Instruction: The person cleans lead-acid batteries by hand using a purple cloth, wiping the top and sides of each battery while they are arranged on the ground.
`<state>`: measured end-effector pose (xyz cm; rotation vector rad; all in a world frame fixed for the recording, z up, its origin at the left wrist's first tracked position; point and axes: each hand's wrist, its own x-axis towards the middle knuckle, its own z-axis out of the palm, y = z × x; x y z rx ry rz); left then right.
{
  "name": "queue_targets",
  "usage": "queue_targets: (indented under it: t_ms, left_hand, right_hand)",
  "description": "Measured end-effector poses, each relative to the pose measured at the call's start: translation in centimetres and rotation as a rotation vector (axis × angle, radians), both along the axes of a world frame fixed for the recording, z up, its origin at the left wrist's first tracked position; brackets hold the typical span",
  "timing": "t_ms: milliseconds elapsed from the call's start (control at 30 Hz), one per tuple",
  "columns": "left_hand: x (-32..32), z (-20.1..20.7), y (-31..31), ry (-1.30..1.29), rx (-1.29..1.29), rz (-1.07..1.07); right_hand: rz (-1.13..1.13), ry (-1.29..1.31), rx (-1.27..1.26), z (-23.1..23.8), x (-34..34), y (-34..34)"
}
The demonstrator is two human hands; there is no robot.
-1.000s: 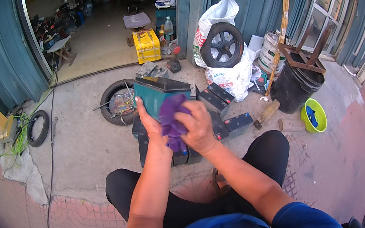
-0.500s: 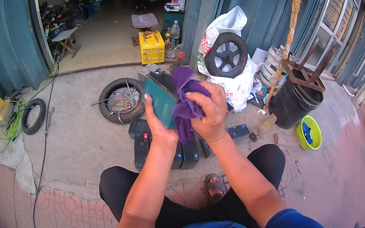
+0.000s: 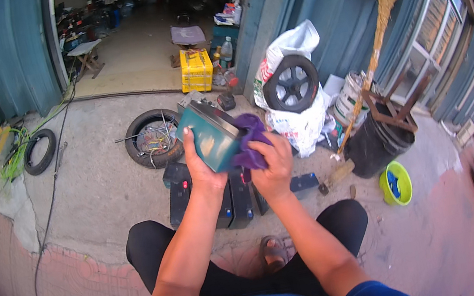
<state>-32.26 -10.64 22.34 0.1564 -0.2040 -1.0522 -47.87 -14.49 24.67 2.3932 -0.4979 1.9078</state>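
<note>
In my left hand (image 3: 204,171) is a boxy teal battery (image 3: 207,143), tilted, held up above the ground with the thumb along its near side. My right hand (image 3: 274,165) grips a bunched purple cloth (image 3: 252,136), which touches the battery's right end. Below my hands, several dark batteries (image 3: 241,203) with red and blue terminals stand close together on the pavement between my knees. My forearms hide part of them.
A tyre (image 3: 139,155) with wires and rods inside lies beyond the batteries. To the right are a white sack (image 3: 301,121) with a wheel (image 3: 291,83), a black bucket (image 3: 369,148), a straw broom (image 3: 382,23) and a lime-green basin (image 3: 405,198). A cable (image 3: 52,226) runs along the left.
The battery has turned, showing more of its smeared side. My right hand and the cloth have moved lower, toward the battery's right end. The view has shifted slightly.
</note>
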Motion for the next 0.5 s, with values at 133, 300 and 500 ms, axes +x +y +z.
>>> queue_targets:
  t_ms: [133, 300, 500]
  left_hand:
    - [0.0, -0.4, -0.2, -0.123, -0.082, -0.028]
    - [-1.3, 2.4, 1.0, -0.076, -0.149, -0.049]
    - [0.8, 2.1, 0.8, -0.316, -0.141, -0.017]
  right_hand:
    - [0.082, 0.01, -0.149, 3.0, 0.2, 3.4]
    - [0.185, 0.363, -0.202, 9.5, 0.5, 2.4]
    - [0.256, 0.635, -0.301, 13.1, 1.0, 2.6]
